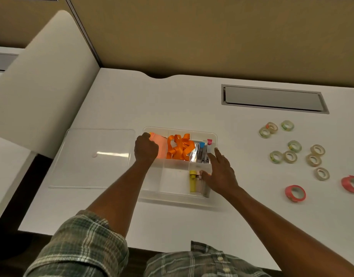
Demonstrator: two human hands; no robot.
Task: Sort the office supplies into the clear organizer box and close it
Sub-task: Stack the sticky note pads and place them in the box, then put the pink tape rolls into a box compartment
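Tucking pink notes [162, 145] into the organizer box [178, 201], left hand [146, 149] seemingly grips them; right hand [221, 173] spread open; tape rolls [290, 156] likely next.

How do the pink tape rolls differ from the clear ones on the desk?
Colour: the pink tape rolls are opaque pink; the clear tape rolls are see-through.
Count: two pink tape rolls, nine clear.
Size: the pink ones look bigger than the clear.
Position: pink sit nearer the desk's front edge, clear farther back.
Shared: all sit loose on the desk, right of the organizer box, unsorted.
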